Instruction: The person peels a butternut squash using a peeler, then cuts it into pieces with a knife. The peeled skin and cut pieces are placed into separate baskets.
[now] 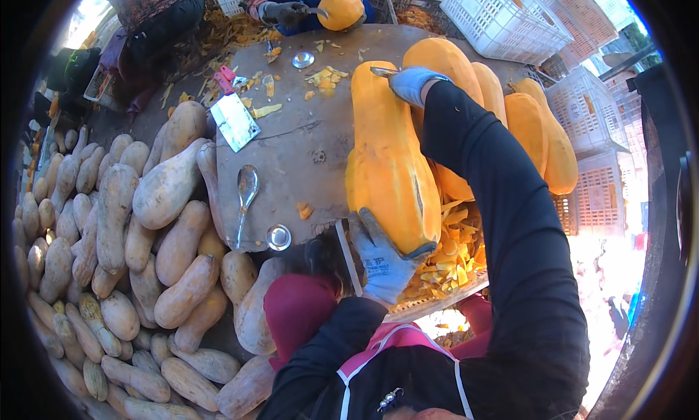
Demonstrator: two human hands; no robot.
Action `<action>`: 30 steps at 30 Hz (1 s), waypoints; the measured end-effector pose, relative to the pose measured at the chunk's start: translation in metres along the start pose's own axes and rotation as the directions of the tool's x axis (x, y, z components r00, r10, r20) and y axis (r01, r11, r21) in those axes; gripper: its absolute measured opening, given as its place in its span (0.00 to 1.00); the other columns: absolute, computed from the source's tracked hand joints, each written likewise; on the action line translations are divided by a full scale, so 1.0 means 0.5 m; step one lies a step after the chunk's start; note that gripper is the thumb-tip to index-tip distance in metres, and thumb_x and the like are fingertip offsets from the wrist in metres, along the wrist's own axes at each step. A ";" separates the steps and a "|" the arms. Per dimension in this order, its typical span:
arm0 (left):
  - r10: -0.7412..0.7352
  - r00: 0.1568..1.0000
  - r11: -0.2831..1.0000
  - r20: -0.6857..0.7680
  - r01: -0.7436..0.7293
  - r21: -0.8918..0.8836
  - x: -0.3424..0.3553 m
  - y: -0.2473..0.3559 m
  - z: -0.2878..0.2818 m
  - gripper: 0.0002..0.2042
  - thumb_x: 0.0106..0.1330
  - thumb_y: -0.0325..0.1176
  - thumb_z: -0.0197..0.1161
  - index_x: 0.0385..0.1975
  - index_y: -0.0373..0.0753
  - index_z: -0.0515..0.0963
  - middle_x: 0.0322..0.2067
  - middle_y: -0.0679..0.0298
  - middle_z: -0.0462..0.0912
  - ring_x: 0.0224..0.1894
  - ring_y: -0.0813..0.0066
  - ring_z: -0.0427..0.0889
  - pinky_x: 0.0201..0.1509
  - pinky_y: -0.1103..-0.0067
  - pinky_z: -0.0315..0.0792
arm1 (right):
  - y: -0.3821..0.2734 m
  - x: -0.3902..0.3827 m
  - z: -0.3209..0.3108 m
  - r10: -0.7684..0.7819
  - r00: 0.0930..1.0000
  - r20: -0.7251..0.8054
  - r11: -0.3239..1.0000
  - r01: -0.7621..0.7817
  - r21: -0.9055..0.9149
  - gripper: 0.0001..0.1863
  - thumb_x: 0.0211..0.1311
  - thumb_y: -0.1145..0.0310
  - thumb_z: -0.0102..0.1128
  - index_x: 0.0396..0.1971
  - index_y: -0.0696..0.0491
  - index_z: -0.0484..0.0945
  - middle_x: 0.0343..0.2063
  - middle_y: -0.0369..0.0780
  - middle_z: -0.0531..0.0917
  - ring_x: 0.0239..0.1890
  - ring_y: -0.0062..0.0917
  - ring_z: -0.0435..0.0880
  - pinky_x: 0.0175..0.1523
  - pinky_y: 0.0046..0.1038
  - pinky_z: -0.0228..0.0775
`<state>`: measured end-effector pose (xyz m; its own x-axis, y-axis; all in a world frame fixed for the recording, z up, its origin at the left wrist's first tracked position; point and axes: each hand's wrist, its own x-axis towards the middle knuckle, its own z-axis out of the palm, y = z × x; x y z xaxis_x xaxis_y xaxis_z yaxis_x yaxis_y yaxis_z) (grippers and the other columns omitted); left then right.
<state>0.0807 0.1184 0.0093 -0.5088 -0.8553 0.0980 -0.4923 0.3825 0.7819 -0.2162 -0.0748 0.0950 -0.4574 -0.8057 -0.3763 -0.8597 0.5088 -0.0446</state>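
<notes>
One long, smooth squash (387,158); L hand (386,261) clasping base, R hand (413,84) gripping metal tool (382,71), prob. peeler.

the peeled squash (389,165) looks smooth, with a soft sheen; the rind of the unpeeled squashes (178,187) is matt and dusty-looking. the peelings (455,238) have a faint moist gloss. both the left glove (380,260) and right glove (411,85) are cloth, pale and matt, the left one with darker, coated-looking fingers. the peeler (382,71) is shiny metal, like the spoon (248,183) and the small mirror-bright dish (278,237). the cleaver (234,121) has a bright, smeared metal blade and a smooth pink handle, plastic by its look. the table (298,151) is dull and scuffed, its material unclear. the sleeve (473,129) is matt dark cloth; the crates (502,23) are white slatted plastic.
</notes>
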 end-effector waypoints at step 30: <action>0.047 0.995 0.996 0.085 -0.041 -0.080 -0.003 -0.053 0.017 0.74 0.38 0.57 0.85 0.77 0.32 0.35 0.74 0.30 0.40 0.76 0.29 0.43 0.79 0.53 0.44 | -0.042 -0.301 0.081 0.034 0.999 0.011 0.993 -0.035 0.111 0.24 0.74 0.56 0.40 0.52 0.58 0.80 0.48 0.56 0.84 0.50 0.52 0.84 0.57 0.47 0.74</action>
<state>0.0888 0.1126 -0.0167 -0.5897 -0.8034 0.0823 -0.4135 0.3878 0.8238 -0.1201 0.0481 0.1150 -0.4841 -0.7843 -0.3880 -0.8122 0.5677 -0.1341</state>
